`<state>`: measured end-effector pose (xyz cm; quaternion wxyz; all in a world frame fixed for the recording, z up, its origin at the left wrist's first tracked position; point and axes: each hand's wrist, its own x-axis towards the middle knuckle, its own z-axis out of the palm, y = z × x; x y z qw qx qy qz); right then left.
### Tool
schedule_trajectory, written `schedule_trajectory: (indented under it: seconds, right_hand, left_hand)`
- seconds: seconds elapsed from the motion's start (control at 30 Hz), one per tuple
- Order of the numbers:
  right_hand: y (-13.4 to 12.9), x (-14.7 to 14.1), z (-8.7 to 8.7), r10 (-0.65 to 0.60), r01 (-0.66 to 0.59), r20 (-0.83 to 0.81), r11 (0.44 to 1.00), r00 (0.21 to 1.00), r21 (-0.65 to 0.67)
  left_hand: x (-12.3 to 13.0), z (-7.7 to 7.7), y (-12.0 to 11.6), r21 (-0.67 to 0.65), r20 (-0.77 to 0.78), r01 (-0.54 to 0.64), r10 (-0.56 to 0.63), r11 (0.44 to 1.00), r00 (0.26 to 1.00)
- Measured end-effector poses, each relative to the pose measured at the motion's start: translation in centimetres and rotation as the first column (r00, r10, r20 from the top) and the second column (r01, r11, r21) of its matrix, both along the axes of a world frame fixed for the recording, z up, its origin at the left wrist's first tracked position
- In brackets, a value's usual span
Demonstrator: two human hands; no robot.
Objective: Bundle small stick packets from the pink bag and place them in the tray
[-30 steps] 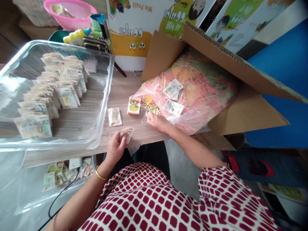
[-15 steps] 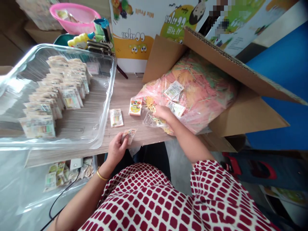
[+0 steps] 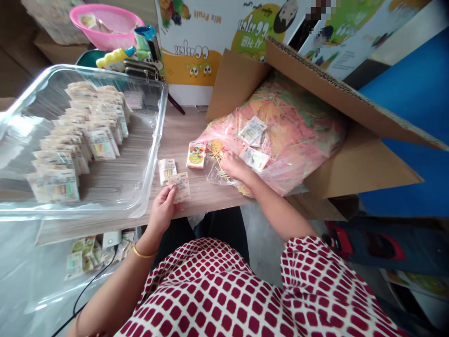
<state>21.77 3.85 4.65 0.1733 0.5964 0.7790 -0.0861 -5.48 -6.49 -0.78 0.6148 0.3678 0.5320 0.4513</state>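
Note:
My left hand (image 3: 164, 206) pinches a small clear printed packet (image 3: 181, 187) near the table's front edge. The packet overlaps the lower right of another packet with coloured sticks (image 3: 167, 171) lying on the table. A stack of orange and white cards (image 3: 195, 155) lies to their right. My right hand (image 3: 232, 164) rests at the mouth of a large pink-tinted plastic bag (image 3: 294, 117) full of thin coloured sticks. Its fingers are curled among loose yellow sticks (image 3: 215, 150); what they grip is too small to tell. Two or so printed packets (image 3: 255, 158) lie on the bag.
A clear tray (image 3: 140, 140) with rows of filled packets (image 3: 75, 135) stands at the left. Behind it are a pink bowl (image 3: 105, 40) and a yellow bottle (image 3: 112, 59). An open cardboard box (image 3: 365, 164) surrounds the bag at the right.
My left hand has moved left and turned its packet flatter, so that it now overlaps the packet on the table. My right hand has shifted slightly left, still at the loose sticks.

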Motion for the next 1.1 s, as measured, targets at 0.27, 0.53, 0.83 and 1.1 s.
schedule_trajectory:
  seconds: [0.27,0.53,0.83,1.1]
  right_hand:
    - [0.8,-0.5,-0.6,-0.351,0.381,-0.314,0.924,0.882,0.038]
    - [2.2,0.9,-1.6,-0.28,0.461,-0.565,0.863,0.776,0.207]
    - [1.3,0.5,-0.1,-0.279,0.467,-0.593,0.864,0.756,0.189]
    - [-4.0,-2.5,3.1,-0.078,0.254,-0.668,0.952,0.741,0.171]
  left_hand:
    - [1.6,0.2,1.3,-0.04,0.229,-0.048,0.056,0.998,0.972]
    - [2.5,0.3,1.5,-0.082,0.291,-0.058,0.079,0.995,0.953]
    - [4.0,0.4,2.8,-0.06,0.284,0.045,-0.027,0.997,0.959]
    - [5.9,1.1,4.2,-0.092,0.313,0.036,-0.006,0.995,0.95]
